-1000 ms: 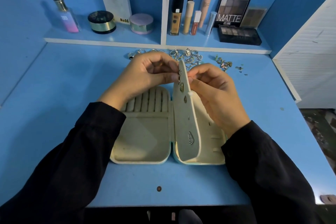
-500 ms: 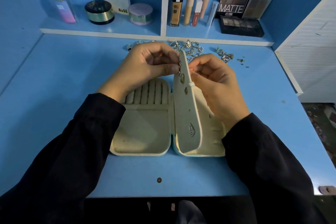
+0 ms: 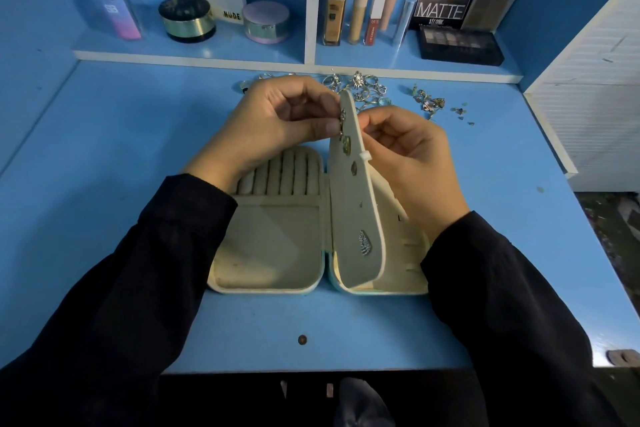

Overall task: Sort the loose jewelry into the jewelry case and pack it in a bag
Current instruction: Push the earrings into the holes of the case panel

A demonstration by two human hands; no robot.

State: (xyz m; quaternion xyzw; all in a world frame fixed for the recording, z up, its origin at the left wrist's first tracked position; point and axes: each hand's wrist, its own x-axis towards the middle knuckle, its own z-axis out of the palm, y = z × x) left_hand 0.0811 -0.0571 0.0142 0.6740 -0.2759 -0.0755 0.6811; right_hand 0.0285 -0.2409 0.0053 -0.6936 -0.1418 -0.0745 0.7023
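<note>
A cream jewelry case [image 3: 270, 250] lies open on the blue desk. Its inner earring panel [image 3: 353, 215] stands upright between the two halves, with several earrings pinned to it. My left hand [image 3: 277, 121] pinches a small silver earring [image 3: 342, 118] against the panel's top left face. My right hand [image 3: 405, 152] is behind the panel's top edge, fingertips pressed to its back. What those fingertips hold is hidden. Loose rings and earrings [image 3: 367, 87] lie in a row beyond my hands, with more small pieces [image 3: 429, 102] to the right.
A shelf ledge [image 3: 242, 61] behind the jewelry carries a perfume bottle [image 3: 116, 3], round jars [image 3: 187, 19], makeup tubes [image 3: 360, 7] and eyeshadow palettes [image 3: 457, 45]. A white slatted panel [image 3: 588, 87] borders the desk on the right. The desk's front edge is near my sleeves.
Both hands stay at the top of the upright panel with only small finger movements. The camera view has shifted slightly.
</note>
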